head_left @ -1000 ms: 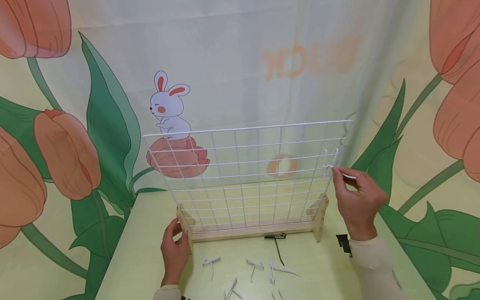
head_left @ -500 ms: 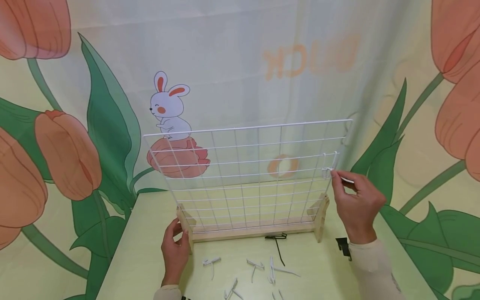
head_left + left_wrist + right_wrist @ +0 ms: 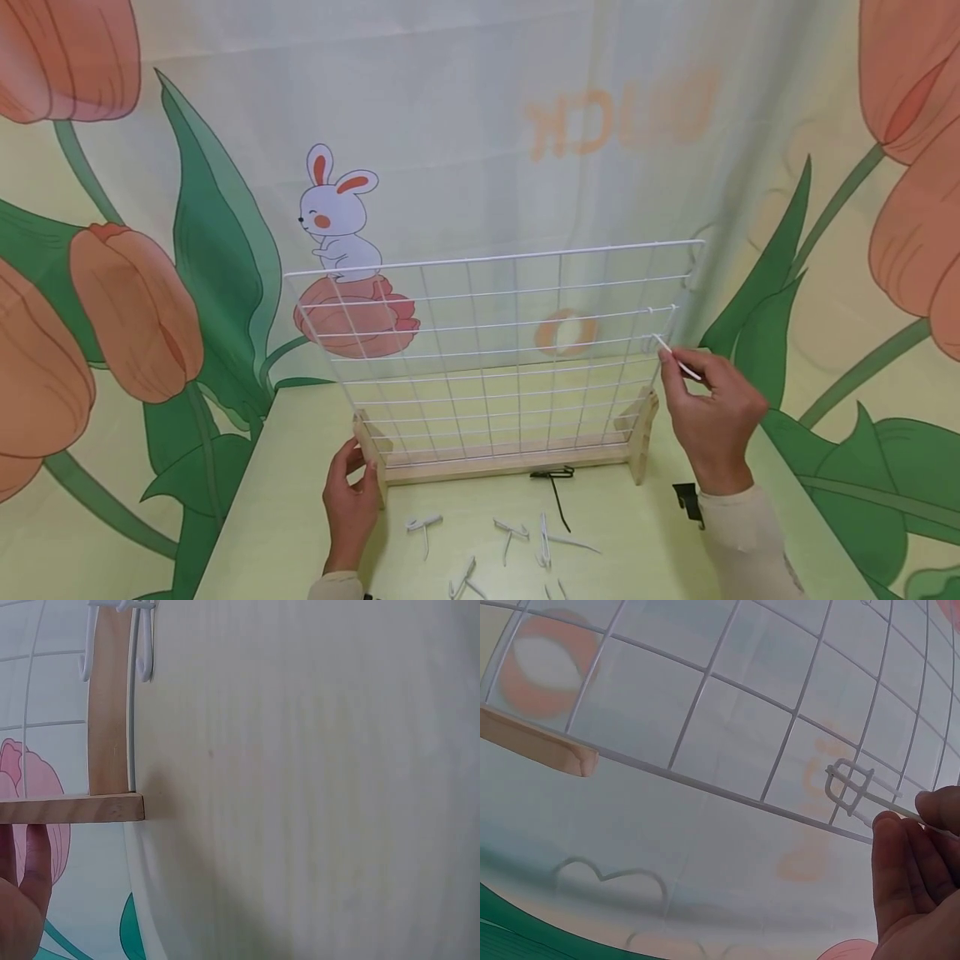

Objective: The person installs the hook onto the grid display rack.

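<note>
My right hand pinches the arm of a white wire hook between thumb and fingertips. The hook's double-pronged back lies against the right end of the white wire grid panel, its two upper tips at a horizontal wire. In the right wrist view, the hook's rounded frame overlaps the grid near its side edge. On the left, my left hand holds the wooden stand by its side foot, fingers behind and thumb in front. The left wrist view shows fingers against the wooden bar.
Several white hooks lie on the table before the stand. A black hook lies by the stand's base. Beside the right sleeve is a small black object. A tulip-printed curtain hangs behind.
My right hand has shifted slightly down and left, lowering the white hook; its two prongs, earlier rising to the wire or above, now show only small tips there. My left hand stays put.
</note>
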